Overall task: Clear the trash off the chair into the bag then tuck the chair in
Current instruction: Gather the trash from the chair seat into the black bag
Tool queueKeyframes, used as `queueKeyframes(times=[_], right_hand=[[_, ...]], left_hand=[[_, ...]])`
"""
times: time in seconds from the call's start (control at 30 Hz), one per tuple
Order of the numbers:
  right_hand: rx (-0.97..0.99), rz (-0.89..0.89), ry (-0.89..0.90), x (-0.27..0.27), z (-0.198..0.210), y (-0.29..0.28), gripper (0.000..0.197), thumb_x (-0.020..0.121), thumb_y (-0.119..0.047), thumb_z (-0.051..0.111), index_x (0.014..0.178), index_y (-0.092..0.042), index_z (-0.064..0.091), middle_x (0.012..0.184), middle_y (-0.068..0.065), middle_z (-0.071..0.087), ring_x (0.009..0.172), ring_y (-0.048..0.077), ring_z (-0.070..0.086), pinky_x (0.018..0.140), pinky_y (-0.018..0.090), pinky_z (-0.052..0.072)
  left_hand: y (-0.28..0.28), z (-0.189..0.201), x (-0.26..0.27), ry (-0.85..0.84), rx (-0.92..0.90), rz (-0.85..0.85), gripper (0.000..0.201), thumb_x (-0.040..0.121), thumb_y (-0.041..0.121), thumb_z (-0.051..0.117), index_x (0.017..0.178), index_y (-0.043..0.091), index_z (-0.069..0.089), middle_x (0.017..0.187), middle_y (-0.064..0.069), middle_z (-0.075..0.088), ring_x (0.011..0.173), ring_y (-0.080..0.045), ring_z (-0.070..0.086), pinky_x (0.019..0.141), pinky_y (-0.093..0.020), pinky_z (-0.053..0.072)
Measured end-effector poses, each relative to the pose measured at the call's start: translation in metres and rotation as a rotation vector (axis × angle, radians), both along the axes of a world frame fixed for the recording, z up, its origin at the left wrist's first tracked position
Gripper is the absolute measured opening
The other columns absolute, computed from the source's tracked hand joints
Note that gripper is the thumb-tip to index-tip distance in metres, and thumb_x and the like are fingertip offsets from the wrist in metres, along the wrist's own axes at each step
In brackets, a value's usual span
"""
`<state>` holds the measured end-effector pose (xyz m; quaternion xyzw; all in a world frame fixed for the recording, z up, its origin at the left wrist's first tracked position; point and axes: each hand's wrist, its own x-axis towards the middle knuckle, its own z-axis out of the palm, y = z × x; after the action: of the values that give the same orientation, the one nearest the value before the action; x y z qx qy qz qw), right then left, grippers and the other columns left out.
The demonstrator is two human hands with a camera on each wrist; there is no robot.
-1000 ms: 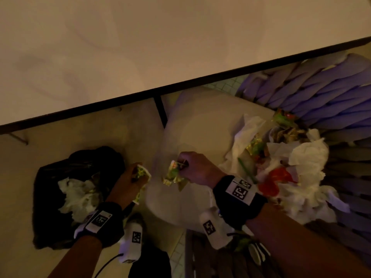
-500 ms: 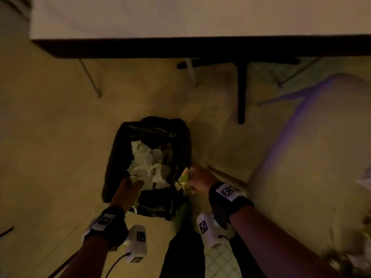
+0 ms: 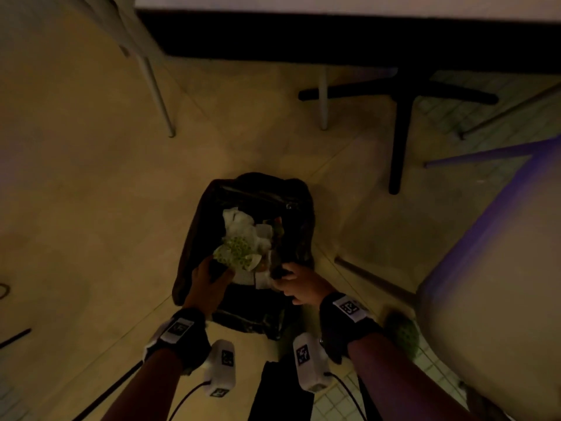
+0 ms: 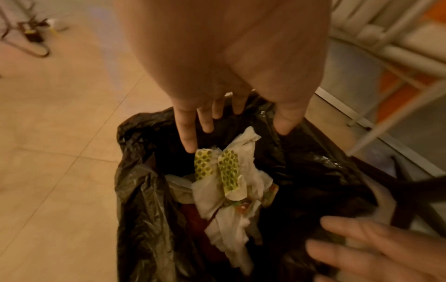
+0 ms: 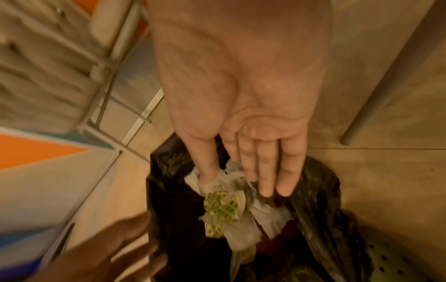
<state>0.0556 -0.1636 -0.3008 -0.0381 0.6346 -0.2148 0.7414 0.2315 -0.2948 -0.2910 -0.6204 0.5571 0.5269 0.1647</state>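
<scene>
You are looking down on a tan tiled floor (image 3: pixel 91 208). A black trash bag (image 3: pixel 194 253) stands open on it near the middle, with crumpled white napkins (image 3: pixel 239 226) and a green-dotted wrapper (image 3: pixel 236 253) inside. The table's dark pedestal base (image 3: pixel 397 95) rests on the floor beyond the bag. Thin metal chair legs (image 3: pixel 158 98) stand toward the far left. The pale chair (image 3: pixel 485 299) stands at the right, just beside the bag.

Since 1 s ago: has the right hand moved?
Yes. The right hand left the chair seat and now sits at the black bag rim, fingers straight.
</scene>
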Motion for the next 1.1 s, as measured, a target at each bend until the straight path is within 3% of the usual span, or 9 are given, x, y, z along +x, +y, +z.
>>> queueKeyframes(times=[0.1, 0.2, 0.27, 0.33, 0.43, 0.57, 0.7, 0.87, 1.1], right_hand=[[-0.015, -0.055, 0.032, -0.028, 0.027, 0.021, 0.053, 0.092, -0.024, 0.055, 0.140, -0.013, 0.035, 0.135, 0.014, 0.050, 0.115, 0.029, 0.057, 0.095, 0.038, 0.048], [-0.085, -0.186, 0.067, -0.067, 0.062, 0.054, 0.043, 0.091, -0.017, 0.057, 0.132, -0.010, 0.045, 0.116, 0.012, 0.059, 0.080, 0.012, 0.063, 0.065, 0.017, 0.051], [-0.158, -0.268, 0.172, -0.105, 0.085, 0.085, 0.037, 0.089, -0.008, 0.058, 0.125, -0.004, 0.050, 0.091, 0.003, 0.061, 0.059, -0.001, 0.059, 0.051, 0.009, 0.045], [-0.207, -0.318, 0.358, -0.155, 0.104, 0.125, 0.035, 0.085, -0.002, 0.061, 0.119, -0.003, 0.053, 0.087, 0.000, 0.058, 0.069, 0.005, 0.059, 0.058, 0.015, 0.046], [-0.163, -0.246, 0.841, -0.231, 0.121, 0.193, 0.038, 0.073, -0.011, 0.060, 0.111, -0.008, 0.058, 0.102, 0.011, 0.063, 0.092, 0.026, 0.060, 0.081, 0.039, 0.052], [0.315, -0.016, 1.175, -0.305, 0.124, 0.277, 0.055, 0.078, -0.012, 0.057, 0.131, -0.022, 0.043, 0.134, 0.019, 0.041, 0.118, 0.043, 0.044, 0.097, 0.047, 0.040], [0.372, 0.015, 1.123, -0.330, 0.114, 0.322, 0.043, 0.081, -0.032, 0.057, 0.121, -0.034, 0.042, 0.129, 0.016, 0.039, 0.118, 0.043, 0.043, 0.099, 0.048, 0.036], [0.190, -0.011, 1.114, -0.337, 0.114, 0.343, 0.022, 0.085, -0.009, 0.052, 0.107, -0.006, 0.055, 0.112, 0.022, 0.060, 0.106, 0.037, 0.059, 0.084, 0.039, 0.046], [-0.323, -0.668, 0.363, -0.301, 0.150, 0.332, 0.028, 0.076, 0.001, 0.071, 0.077, -0.016, 0.049, 0.074, 0.008, 0.063, 0.067, 0.012, 0.063, 0.058, 0.023, 0.048]], left_hand=[[0.010, 0.022, -0.028, 0.037, 0.016, -0.047, 0.068, 0.090, 0.038, 0.056, 0.146, 0.027, 0.020, 0.155, -0.002, 0.016, 0.140, -0.031, 0.027, 0.111, -0.051, 0.031], [0.033, 0.048, -0.076, 0.223, 0.040, -0.108, 0.045, 0.093, 0.019, 0.050, 0.131, 0.043, 0.043, 0.132, 0.026, 0.042, 0.124, -0.002, 0.044, 0.106, -0.029, 0.038], [0.051, 0.057, -0.113, 0.277, 0.027, -0.170, 0.052, 0.094, 0.008, 0.049, 0.125, 0.050, 0.042, 0.130, 0.025, 0.046, 0.126, -0.005, 0.046, 0.098, -0.026, 0.041], [0.071, 0.065, -0.153, 0.250, 0.013, -0.225, 0.061, 0.091, 0.016, 0.056, 0.142, 0.031, 0.027, 0.149, 0.002, 0.033, 0.137, -0.025, 0.035, 0.101, -0.041, 0.041], [0.106, 0.074, -0.212, 0.264, -0.008, -0.367, 0.064, 0.091, 0.021, 0.057, 0.145, 0.021, 0.023, 0.148, -0.006, 0.031, 0.134, -0.026, 0.036, 0.104, -0.043, 0.039], [0.169, 0.083, -0.279, 0.418, -0.037, -0.449, 0.069, 0.083, 0.029, 0.064, 0.142, 0.017, 0.029, 0.142, -0.011, 0.040, 0.127, -0.025, 0.045, 0.103, -0.040, 0.041], [0.232, 0.088, -0.322, 0.430, -0.051, -0.608, 0.063, 0.086, 0.027, 0.063, 0.141, 0.024, 0.032, 0.143, -0.004, 0.039, 0.128, -0.019, 0.042, 0.107, -0.037, 0.037], [0.272, 0.108, -0.351, 0.491, -0.327, -0.861, 0.075, 0.070, 0.058, 0.042, 0.136, 0.023, 0.041, 0.138, -0.006, 0.045, 0.127, -0.026, 0.043, 0.105, -0.039, 0.039], [0.323, 0.130, -0.397, 0.642, 0.213, -0.844, 0.082, 0.082, 0.023, 0.070, 0.144, 0.035, 0.020, 0.146, 0.009, 0.031, 0.129, -0.007, 0.040, 0.097, -0.015, 0.044]])
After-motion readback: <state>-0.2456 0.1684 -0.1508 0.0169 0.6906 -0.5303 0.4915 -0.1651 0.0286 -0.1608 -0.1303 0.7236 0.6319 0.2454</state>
